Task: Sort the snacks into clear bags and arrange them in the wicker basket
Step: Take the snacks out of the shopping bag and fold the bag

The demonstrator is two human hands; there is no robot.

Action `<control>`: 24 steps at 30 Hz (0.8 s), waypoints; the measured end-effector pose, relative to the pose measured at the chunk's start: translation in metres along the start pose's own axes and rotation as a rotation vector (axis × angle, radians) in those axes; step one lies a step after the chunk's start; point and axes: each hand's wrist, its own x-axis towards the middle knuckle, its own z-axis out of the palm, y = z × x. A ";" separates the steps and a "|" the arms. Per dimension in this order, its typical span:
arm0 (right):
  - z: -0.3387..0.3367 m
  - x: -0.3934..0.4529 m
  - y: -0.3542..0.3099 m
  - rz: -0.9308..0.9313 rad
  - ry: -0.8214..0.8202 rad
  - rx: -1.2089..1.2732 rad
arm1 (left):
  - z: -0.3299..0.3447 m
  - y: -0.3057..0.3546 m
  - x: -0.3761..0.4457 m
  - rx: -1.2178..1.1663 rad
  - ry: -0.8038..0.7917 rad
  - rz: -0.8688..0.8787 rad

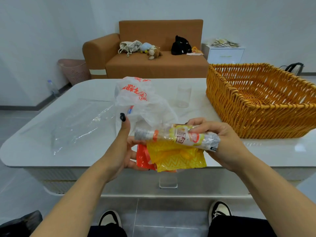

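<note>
Snack tube [176, 136] lies crosswise, left to right; your right hand [220, 142] grips it, left hand [123, 147] holds packets [174, 156]

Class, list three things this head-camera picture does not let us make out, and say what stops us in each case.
1. Orange packet, head view: mostly hidden under the yellow packet and the left hand.
2. Print on the white snack packet: too blurred to read, partly covered by the right hand.
3. Wicker basket: its right end is cut off by the frame edge.
</note>
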 end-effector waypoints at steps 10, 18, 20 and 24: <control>0.000 0.001 0.006 0.037 0.026 -0.280 | 0.000 -0.003 -0.001 0.059 0.006 0.123; 0.009 0.005 0.007 0.353 0.208 0.190 | 0.000 -0.004 0.010 0.210 0.367 0.311; 0.022 0.004 0.012 0.305 0.251 -0.186 | 0.005 -0.006 0.010 0.295 0.423 0.372; 0.039 0.002 0.020 0.014 0.469 -0.482 | 0.014 -0.012 0.012 0.385 0.520 0.422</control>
